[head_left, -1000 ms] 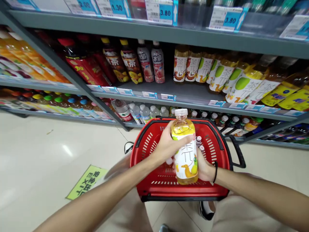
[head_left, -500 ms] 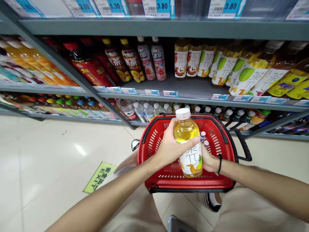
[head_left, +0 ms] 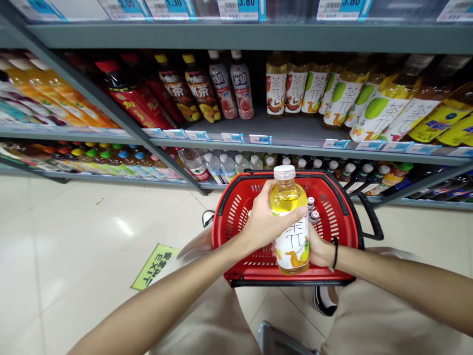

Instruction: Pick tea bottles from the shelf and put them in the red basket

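Note:
Between my two hands is a bottle of yellow tea [head_left: 292, 241] with a white cap and a white label, nearly upright above the basket. My left hand [head_left: 264, 217] wraps its upper left side, thumb across the front of the label. From the right, my right hand [head_left: 318, 247] grips the lower back of the bottle, most of its fingers hidden behind it. Below is a red shopping basket [head_left: 236, 207] with black trim. Small bottles [head_left: 313, 216] with white and dark caps lie inside it, partly covered by the tea bottle and my hands.
A grey drinks shelf [head_left: 236, 37] stands ahead, with tea bottles [head_left: 342, 101] at right and dark iced tea bottles [head_left: 203, 96] at left of its middle level. The basket's black handle [head_left: 371, 217] sticks out right. A yellow-green exit sign [head_left: 155, 266] marks the tiled floor.
The bottle sits slightly lower and further right in the picture, still in both hands. The view has shifted a little; the shelf appears slightly higher.

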Demonstrator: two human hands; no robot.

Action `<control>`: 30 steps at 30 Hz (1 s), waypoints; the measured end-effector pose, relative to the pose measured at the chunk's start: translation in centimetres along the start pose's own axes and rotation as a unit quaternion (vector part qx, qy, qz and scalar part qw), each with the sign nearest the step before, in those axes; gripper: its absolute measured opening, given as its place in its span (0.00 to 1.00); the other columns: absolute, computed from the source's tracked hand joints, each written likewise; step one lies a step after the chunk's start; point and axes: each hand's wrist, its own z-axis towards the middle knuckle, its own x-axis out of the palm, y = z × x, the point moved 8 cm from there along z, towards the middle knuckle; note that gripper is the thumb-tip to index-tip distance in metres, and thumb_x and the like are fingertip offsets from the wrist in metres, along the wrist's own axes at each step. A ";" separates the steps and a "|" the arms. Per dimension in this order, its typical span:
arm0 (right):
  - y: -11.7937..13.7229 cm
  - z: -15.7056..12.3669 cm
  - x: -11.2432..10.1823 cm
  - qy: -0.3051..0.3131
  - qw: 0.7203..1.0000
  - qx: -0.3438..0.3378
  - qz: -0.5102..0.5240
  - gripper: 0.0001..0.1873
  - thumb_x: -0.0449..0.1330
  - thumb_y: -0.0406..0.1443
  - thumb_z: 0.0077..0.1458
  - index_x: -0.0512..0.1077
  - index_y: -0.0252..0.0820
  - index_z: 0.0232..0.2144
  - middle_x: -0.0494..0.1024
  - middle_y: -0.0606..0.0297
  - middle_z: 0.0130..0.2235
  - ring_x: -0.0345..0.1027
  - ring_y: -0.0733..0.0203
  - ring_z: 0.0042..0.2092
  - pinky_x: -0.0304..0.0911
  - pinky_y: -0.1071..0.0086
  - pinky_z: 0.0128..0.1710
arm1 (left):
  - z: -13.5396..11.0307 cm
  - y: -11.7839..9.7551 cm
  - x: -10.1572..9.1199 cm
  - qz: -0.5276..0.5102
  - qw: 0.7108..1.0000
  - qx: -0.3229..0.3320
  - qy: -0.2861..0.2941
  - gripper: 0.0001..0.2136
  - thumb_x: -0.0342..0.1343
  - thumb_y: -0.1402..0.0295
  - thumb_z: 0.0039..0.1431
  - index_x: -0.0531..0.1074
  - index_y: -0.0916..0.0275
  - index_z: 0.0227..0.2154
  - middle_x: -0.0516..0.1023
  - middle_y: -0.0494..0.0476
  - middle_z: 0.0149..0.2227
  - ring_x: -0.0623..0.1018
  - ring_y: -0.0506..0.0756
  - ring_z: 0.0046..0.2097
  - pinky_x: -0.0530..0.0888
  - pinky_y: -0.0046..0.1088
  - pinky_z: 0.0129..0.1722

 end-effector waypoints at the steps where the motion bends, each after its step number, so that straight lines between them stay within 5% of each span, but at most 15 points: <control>1: 0.0 0.0 0.0 -0.003 1.000 0.002 0.001 0.34 0.47 0.60 0.68 0.77 0.39 0.48 0.82 0.52 0.42 0.78 0.46 0.46 0.73 0.51 0.50 | 0.0 0.1 0.0 -0.002 1.000 -0.004 -0.001 0.30 0.74 0.64 0.46 0.67 0.63 0.50 0.82 0.62 0.45 0.83 0.60 0.46 0.79 0.38 0.47; 8: -0.4 -0.1 -0.5 -0.054 0.997 0.039 0.026 0.32 0.43 0.54 0.71 0.76 0.38 0.50 0.83 0.52 0.42 0.79 0.49 0.44 0.72 0.52 0.52 | 0.1 0.6 0.1 -0.032 0.999 -0.018 -0.004 0.29 0.74 0.70 0.44 0.67 0.63 0.49 0.82 0.60 0.44 0.82 0.58 0.45 0.79 0.36 0.47; 13: 0.1 -0.2 0.5 -0.014 1.000 0.021 0.007 0.32 0.52 0.59 0.65 0.76 0.38 0.49 0.83 0.52 0.41 0.79 0.48 0.44 0.72 0.51 0.52 | 0.1 0.8 -0.1 -0.022 1.000 -0.014 -0.009 0.30 0.74 0.70 0.44 0.68 0.63 0.51 0.82 0.60 0.45 0.82 0.59 0.45 0.79 0.37 0.47; 23: 0.2 -0.4 1.1 0.014 1.000 0.020 0.001 0.32 0.50 0.58 0.67 0.76 0.38 0.49 0.83 0.53 0.42 0.79 0.49 0.44 0.73 0.53 0.50 | 0.1 1.0 -0.4 -0.004 1.000 -0.009 -0.005 0.28 0.73 0.65 0.49 0.68 0.63 0.51 0.82 0.60 0.46 0.82 0.58 0.46 0.79 0.36 0.47; 30: 0.1 -0.3 0.2 -0.036 0.999 0.023 0.019 0.29 0.47 0.52 0.71 0.76 0.38 0.52 0.84 0.54 0.43 0.79 0.51 0.43 0.72 0.54 0.52 | 0.2 1.1 -0.4 -0.007 1.000 -0.018 -0.007 0.27 0.74 0.64 0.48 0.69 0.63 0.48 0.82 0.60 0.46 0.82 0.59 0.46 0.78 0.35 0.47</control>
